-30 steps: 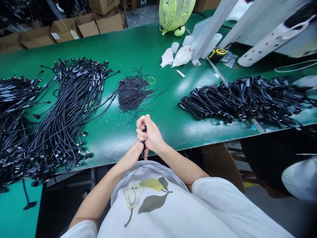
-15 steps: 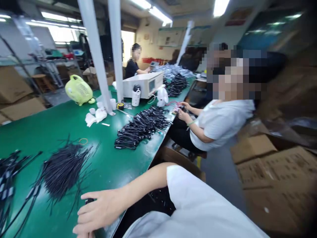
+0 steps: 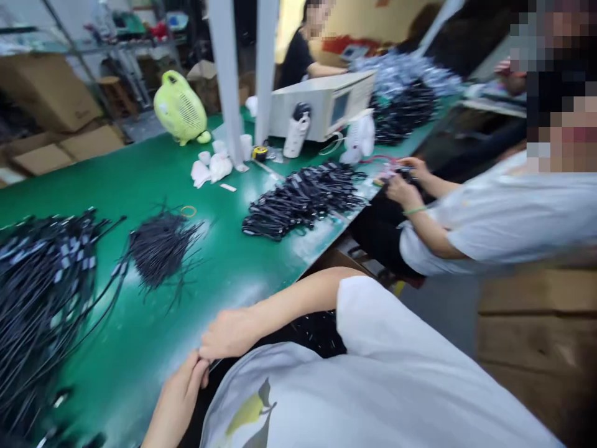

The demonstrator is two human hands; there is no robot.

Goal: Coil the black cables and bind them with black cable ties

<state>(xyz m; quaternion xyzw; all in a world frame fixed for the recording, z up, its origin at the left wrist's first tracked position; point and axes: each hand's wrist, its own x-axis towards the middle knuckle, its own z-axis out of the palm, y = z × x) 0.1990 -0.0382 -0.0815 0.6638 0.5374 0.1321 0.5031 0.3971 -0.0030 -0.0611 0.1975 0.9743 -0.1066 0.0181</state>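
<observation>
My right hand [image 3: 227, 336] reaches in from the white sleeve, its fingers closed at the table's near edge. Against its fingertips is my left hand [image 3: 180, 392], coming up from the bottom with its thumb and fingers pinched together. Whatever sits between the two hands is hidden or too small to make out. Beyond them on the green table [image 3: 144, 330] lies a bundle of thin black cable ties [image 3: 161, 249]. Left of that bundle spreads a large heap of black cables [image 3: 41, 298] with grey tags. Another pile of coiled black cables [image 3: 303, 199] lies farther along the edge.
A seated co-worker in a white top [image 3: 433, 230] handles something dark along the same edge. Farther back are a green fan [image 3: 181, 109], white posts [image 3: 226, 81], a boxy instrument [image 3: 321, 102], a bottle [image 3: 297, 132] and a tape measure [image 3: 260, 154]. Cardboard boxes [image 3: 522, 348] stand at right.
The view has swung downward and left, showing more of the cable heap. My right hand, earlier spread near a small black piece, is closed now, and my left hand has come into fuller view against it.
</observation>
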